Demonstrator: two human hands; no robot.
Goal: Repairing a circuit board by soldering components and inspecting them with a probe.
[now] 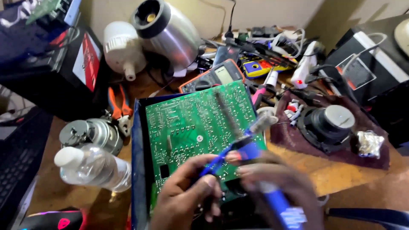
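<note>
At the upper left I see a black box (47,72) with a red and white label (87,59) on its slanted face. Near the middle, behind the green board, an orange-edged multimeter (211,76) shows a pale grey rectangular screen (223,74). At the right, a black case carries a grey label with red trim (358,72).

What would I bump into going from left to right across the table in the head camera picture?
Clear plastic bottle → green circuit board → blue-handled soldering iron in the right hand → black round speaker → crumpled foil.
</note>
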